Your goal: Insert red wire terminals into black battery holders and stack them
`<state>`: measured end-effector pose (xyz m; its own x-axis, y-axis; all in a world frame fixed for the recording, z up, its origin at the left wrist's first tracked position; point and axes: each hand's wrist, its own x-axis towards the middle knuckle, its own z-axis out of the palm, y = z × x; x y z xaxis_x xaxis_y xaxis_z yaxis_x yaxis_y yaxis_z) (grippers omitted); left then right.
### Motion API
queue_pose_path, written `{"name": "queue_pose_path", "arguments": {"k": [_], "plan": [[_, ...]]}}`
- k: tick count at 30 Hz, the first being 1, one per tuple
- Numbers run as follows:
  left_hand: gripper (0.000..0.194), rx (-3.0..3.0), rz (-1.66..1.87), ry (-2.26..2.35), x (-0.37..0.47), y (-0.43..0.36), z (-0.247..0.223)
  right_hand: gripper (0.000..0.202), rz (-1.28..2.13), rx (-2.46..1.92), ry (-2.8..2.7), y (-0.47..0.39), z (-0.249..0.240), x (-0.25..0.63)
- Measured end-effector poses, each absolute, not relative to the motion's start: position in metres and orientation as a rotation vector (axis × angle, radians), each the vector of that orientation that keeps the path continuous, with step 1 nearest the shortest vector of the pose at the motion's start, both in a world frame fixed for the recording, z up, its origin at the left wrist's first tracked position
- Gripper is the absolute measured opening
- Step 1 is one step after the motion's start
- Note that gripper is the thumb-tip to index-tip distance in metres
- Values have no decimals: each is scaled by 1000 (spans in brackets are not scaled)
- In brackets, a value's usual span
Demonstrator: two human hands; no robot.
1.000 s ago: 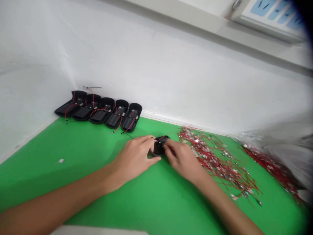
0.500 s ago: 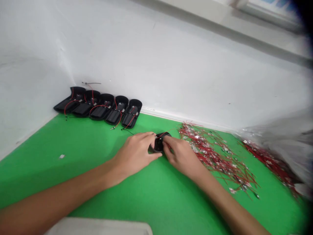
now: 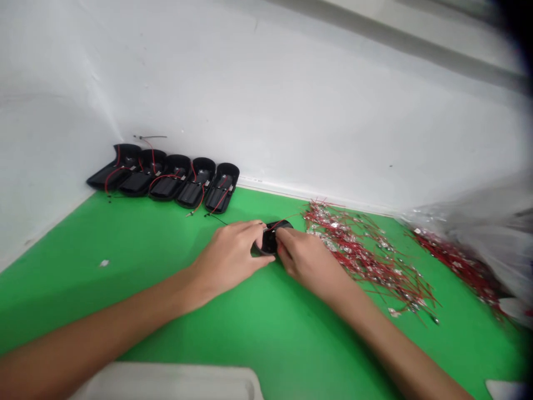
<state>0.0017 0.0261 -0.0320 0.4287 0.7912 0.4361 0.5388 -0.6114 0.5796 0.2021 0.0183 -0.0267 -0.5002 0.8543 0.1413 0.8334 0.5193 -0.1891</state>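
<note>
A black plastic casing (image 3: 270,240) with a red wire (image 3: 278,223) at its far edge is between my hands, over the green table. My left hand (image 3: 233,250) grips its left side, thumb at the near rim and fingers at the far side. The fingers of my right hand (image 3: 302,250) are pinched together at the casing's right part, and what they hold, if anything, is hidden. Several similar black casings (image 3: 194,183) with red wires stand in a row by the wall at the left.
Loose red wires with metal pieces (image 3: 353,244) lie right of my hands. Farther right, a clear plastic bag (image 3: 491,244) lies by more red wires (image 3: 458,264). A pale tray (image 3: 175,380) is at the near edge, and white walls (image 3: 270,100) border the green table (image 3: 166,339).
The view has shifted slightly, so the scene sits a little higher and to the left. My left hand still grips the casing, and my right fingers remain at its right part.
</note>
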Motion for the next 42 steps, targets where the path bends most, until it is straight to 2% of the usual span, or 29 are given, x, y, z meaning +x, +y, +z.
{"name": "queue_pose_path", "arguments": {"k": [5, 9, 16, 23, 30, 32, 37, 40, 42], "plan": [[32, 2359, 1006, 1130, 3, 26, -30, 15, 181, -1432, -2532, 19, -23, 203], [34, 2357, 1014, 1171, 1, 30, -29, 16, 305, -1389, -2314, 24, -29, 204], [31, 2317, 998, 1259, 0, 33, -30, 10, 202, -1456, -1974, 20, -41, 193], [33, 2293, 999, 1248, 1, 34, -30, 23, -218, -1350, -2308, 15, -43, 194], [30, 2301, 1034, 1245, -1, 33, -28, 27, -582, -1163, -2587, 5, -42, 190], [31, 2308, 1045, 1245, -1, 33, -29, 27, -488, -1174, -2556, 6, -42, 190], [36, 2339, 1104, 1234, -4, 35, -32, 24, 257, -1250, -2008, 18, -41, 196], [36, 2353, 1158, 1210, -5, 36, -34, 15, 442, -1336, -1611, 24, -42, 198], [36, 2355, 1201, 1203, -6, 37, -34, 22, 569, -1414, -1330, 25, -42, 197]]}}
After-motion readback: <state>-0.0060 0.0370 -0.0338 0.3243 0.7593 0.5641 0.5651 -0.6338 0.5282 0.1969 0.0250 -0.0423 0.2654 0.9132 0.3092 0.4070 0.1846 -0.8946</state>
